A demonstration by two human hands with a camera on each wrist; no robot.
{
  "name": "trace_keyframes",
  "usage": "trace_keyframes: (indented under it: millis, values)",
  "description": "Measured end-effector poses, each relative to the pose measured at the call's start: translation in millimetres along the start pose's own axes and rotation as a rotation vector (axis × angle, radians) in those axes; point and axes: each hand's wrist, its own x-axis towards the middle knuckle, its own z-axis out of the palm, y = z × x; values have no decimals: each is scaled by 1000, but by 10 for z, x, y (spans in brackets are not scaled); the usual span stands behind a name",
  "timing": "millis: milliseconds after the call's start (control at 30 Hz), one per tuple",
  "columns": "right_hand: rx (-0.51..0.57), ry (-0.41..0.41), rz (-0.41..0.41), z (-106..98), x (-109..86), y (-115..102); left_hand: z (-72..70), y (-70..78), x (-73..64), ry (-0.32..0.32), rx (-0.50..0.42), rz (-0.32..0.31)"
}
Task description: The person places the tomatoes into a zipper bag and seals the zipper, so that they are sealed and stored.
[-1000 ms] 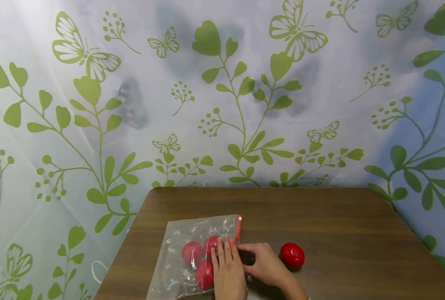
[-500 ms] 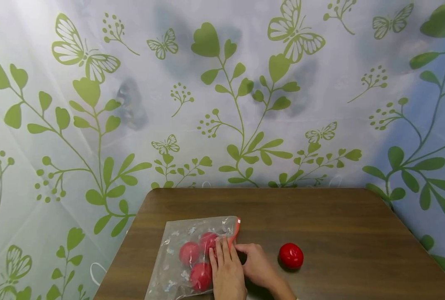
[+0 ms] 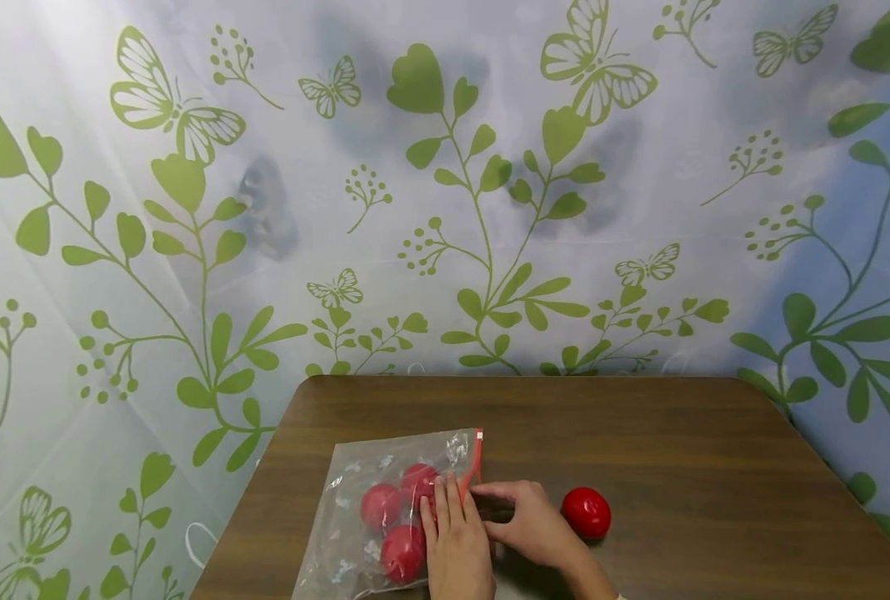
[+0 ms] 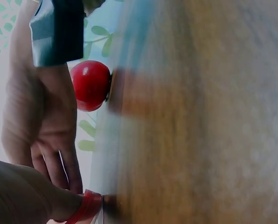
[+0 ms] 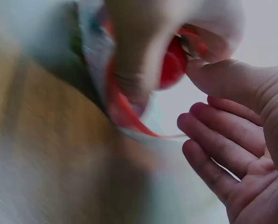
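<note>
A clear zip bag (image 3: 355,467) with a red zip strip (image 3: 478,454) along its mouth lies at the table's left. Several red tomatoes are inside, such as one at the lower side (image 3: 403,553). My left hand (image 3: 456,542) lies over the mouth end, holding it, fingers along the top, partly covering a tomato. In the right wrist view the left thumb (image 5: 134,79) sits at the red edge, with a tomato (image 5: 174,65) behind it. My right hand (image 3: 531,525) is at the mouth, thumb and fingers spread, nothing between them. To its right lies a loose tomato (image 3: 586,512).
The brown wooden table (image 3: 677,450) ends against a hanging pale curtain (image 3: 445,208) printed with green leaves and butterflies. A white loop of cord (image 3: 201,543) shows beyond the table's left edge. The right wrist wears a dark strap (image 4: 57,32).
My right hand moved left against the bag's mouth, then drew back a little to the right. The tomatoes in the bag shifted slightly left. My left hand stayed on the bag.
</note>
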Motion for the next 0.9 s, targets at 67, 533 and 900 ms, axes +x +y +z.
trace_keyframes:
  millis: [67,533,900]
  values:
    - [42,-26,18,-101,-24,-18,0,1,5,-10,-6,-2]
    - [-77,60,68,-670,-288,-109,-11,-7,-15,20,56,35]
    - [-51,88,139,-920,-468,-54,14,-10,-19,13,54,35]
